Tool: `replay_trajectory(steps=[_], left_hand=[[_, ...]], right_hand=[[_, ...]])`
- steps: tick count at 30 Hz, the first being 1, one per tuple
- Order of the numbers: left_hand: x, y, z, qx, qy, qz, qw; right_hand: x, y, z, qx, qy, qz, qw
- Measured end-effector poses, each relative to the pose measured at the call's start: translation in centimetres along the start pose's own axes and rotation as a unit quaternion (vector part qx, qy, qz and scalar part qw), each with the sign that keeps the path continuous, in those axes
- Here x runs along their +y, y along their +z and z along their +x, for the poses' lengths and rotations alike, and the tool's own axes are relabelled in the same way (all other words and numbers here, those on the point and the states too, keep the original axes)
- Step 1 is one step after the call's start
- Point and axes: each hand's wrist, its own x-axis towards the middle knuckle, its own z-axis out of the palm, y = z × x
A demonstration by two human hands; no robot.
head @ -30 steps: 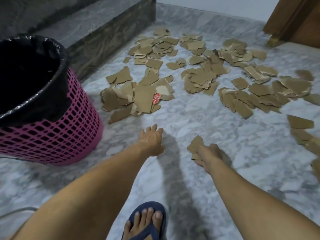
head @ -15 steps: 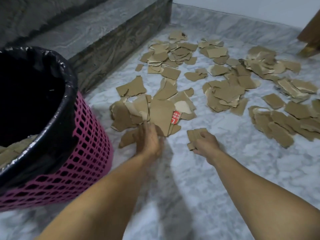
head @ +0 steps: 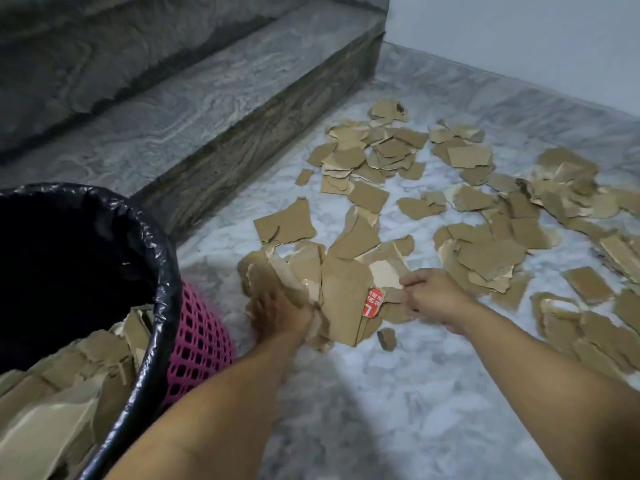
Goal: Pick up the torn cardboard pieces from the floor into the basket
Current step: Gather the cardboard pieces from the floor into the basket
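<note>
Torn brown cardboard pieces lie all over the marble floor. The nearest pile (head: 343, 292) includes a piece with a red label (head: 374, 303). My left hand (head: 277, 310), blurred, is closed on pieces at the pile's left edge. On the pile's right side, my right hand (head: 433, 296) is curled around a few pieces. The pink mesh basket (head: 201, 341), lined with a black bag, stands at the left close to my left arm. It holds several cardboard pieces (head: 69, 382). One small piece (head: 387, 338) lies alone just in front of the pile.
More cardboard heaps lie farther back (head: 381, 150) and to the right (head: 491, 251). A dark stone step (head: 242, 116) runs along the left behind the basket. A pale wall (head: 519, 46) closes the far side.
Both hands have moved forward to the near pile. My left hand went from open above the floor to gripping pieces. My right hand, still holding its pieces, has reached the pile's right side.
</note>
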Motion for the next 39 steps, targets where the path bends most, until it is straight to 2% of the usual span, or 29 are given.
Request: replay_trajectory(steps=[4, 8, 11, 13, 16, 19, 21, 23, 25, 28, 31, 35, 39], left_hand=[[2.6, -1.1, 1.3, 0.031, -0.024, -0.066, 0.997], [3.7, -2.0, 3.0, 0.085, -0.050, -0.019, 0.995], [3.9, -1.9, 3.1, 0.051, -0.084, -0.028, 0.995], [3.6, -2.1, 3.6, 0.008, -0.095, -0.052, 0.994], [3.7, -2.7, 4.0, -0.025, -0.095, -0.011, 0.995], [4.7, -3.1, 3.7, 0.002, -0.085, 0.057, 0.995], [5.1, -3.1, 3.7, 0.005, -0.097, 0.062, 0.993], [5.4, -2.9, 3.6, -0.019, -0.120, 0.028, 0.992], [5.5, -2.4, 3.3, -0.035, -0.117, -0.005, 0.993], [5.3, -1.8, 1.4, -0.027, -0.095, -0.039, 0.994], [4.2, -2.0, -0.2, 0.002, -0.105, -0.051, 0.993], [3.5, -1.9, -1.2, 0.014, -0.170, -0.127, 0.977], [4.5, -0.6, -1.6, 0.026, -0.148, -0.187, 0.971]], right_hand=[[-2.9, -3.8, 1.8, 0.010, -0.036, -0.054, 0.998], [-5.0, -4.8, 3.2, -0.005, -0.047, -0.183, 0.982], [-5.9, -4.7, 4.5, -0.043, -0.049, -0.346, 0.936], [-6.3, -4.1, 5.5, -0.072, -0.055, -0.389, 0.917], [-6.0, -2.9, 7.4, -0.097, -0.052, -0.375, 0.920], [-5.5, -1.5, 8.6, -0.104, -0.031, -0.326, 0.939], [-5.1, -0.7, 8.8, -0.084, -0.028, -0.354, 0.931], [-5.4, -0.2, 8.7, -0.070, -0.048, -0.406, 0.910], [-5.8, 0.1, 8.6, -0.075, -0.056, -0.416, 0.905], [-5.2, 1.0, 9.7, -0.079, -0.053, -0.349, 0.932], [-4.5, 1.7, 10.8, -0.129, -0.054, -0.253, 0.957], [-5.1, 2.1, 10.6, -0.188, -0.088, -0.280, 0.937], [-5.4, 2.5, 10.6, -0.177, -0.137, -0.275, 0.935]])
